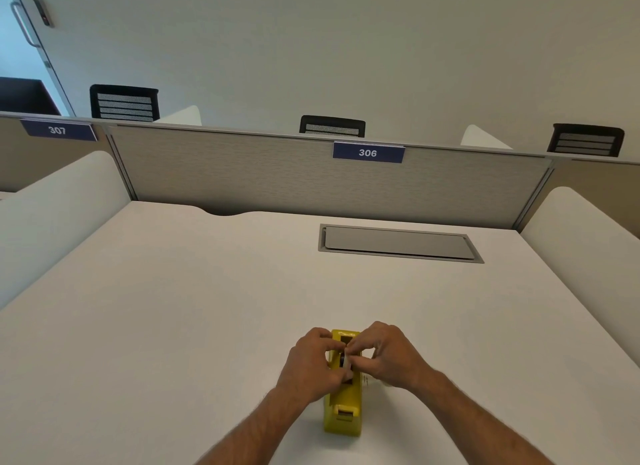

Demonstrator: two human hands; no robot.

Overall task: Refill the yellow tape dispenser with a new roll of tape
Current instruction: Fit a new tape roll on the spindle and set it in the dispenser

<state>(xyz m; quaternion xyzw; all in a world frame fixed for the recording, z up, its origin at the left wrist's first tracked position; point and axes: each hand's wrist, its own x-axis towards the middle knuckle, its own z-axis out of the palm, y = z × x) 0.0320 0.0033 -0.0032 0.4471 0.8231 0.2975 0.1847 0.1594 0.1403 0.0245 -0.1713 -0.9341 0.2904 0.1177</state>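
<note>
Your yellow tape dispenser (343, 404) stands on the white desk (173, 308), close to the near edge and slightly right of center. Its long axis runs away from you, and one end faces your body.

Your left hand (311, 364) is placed against the left side of the dispenser, over its middle section. Its fingers (341, 378) are curled inward, closed on the dispenser body and the parts in its middle opening. Your right hand (388, 355) comes in from the right side at the same height. Its fingers (356, 352) are pinched together over the middle opening, on a small pale part (346, 360) that sits next to a dark part there. The view is too small and too covered by your hands to show whether this pale part is the tape roll, its core or a strip of tape. The two hands meet above the opening and touch or nearly touch each other.

Farther back on the desk, to the right, a grey cable hatch (398, 243) lies flush and closed. A grey partition panel (277, 173) borders the far edge of the desk and carries a blue sign reading 306 (368, 152).
</note>
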